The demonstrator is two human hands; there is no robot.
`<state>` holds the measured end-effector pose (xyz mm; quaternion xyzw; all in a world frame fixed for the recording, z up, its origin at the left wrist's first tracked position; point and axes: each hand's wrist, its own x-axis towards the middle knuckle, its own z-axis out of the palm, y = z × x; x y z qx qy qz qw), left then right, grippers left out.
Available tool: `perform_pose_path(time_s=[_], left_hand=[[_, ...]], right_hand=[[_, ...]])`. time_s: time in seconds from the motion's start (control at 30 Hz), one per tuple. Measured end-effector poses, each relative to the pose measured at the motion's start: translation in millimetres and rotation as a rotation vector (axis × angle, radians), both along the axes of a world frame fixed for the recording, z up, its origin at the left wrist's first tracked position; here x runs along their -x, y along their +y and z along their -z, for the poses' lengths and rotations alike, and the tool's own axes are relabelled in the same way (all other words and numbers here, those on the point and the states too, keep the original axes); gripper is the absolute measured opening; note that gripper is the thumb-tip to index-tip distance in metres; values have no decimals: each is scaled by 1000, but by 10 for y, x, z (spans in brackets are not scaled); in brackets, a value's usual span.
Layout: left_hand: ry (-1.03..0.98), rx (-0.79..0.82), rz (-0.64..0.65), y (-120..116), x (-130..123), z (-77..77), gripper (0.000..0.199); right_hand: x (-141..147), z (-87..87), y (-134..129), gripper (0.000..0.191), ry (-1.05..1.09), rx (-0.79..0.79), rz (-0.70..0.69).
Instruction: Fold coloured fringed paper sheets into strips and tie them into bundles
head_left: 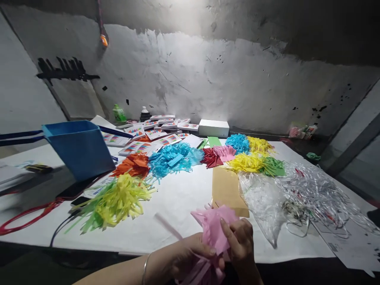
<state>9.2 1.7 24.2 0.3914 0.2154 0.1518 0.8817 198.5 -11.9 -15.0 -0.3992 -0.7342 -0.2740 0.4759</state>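
Observation:
A bundle of pink tissue-paper fringe [218,229] is held between my two hands at the table's front edge. My left hand [191,253] wraps round its lower part, thumb pressed on the paper, and pink strips hang below it. My right hand [240,241] grips the bundle's right side, its fingers curled and its thumb against the pink paper. One thin, pale strip sticks out to the left above my left wrist. Just beyond the bundle lies a flat brown paper envelope [227,190].
Fringed paper bundles lie across the white table: yellow-green [121,200], orange [132,164], blue [170,158], and yellow [247,161]. A blue bin [80,150] stands at left. Clear plastic [264,202] and tangled silvery strands [317,194] cover the right. Flat printed packs [166,140] and a white box [213,128] sit behind.

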Motion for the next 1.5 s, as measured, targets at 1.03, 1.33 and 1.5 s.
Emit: perform_pose_path(time_s=[1.03,1.33,1.5], left_hand=[[668,-1770,-195,159,458,657,14],[566,-1451,-137,79,768,317,37],[561,-1319,-143,126,928,118,39]], right_hand=[[-70,447,-197,28,-215,482,-219],[-45,315,-272,20,-40,593,-212],[-69,280,-270,14,-94,598,-214]])
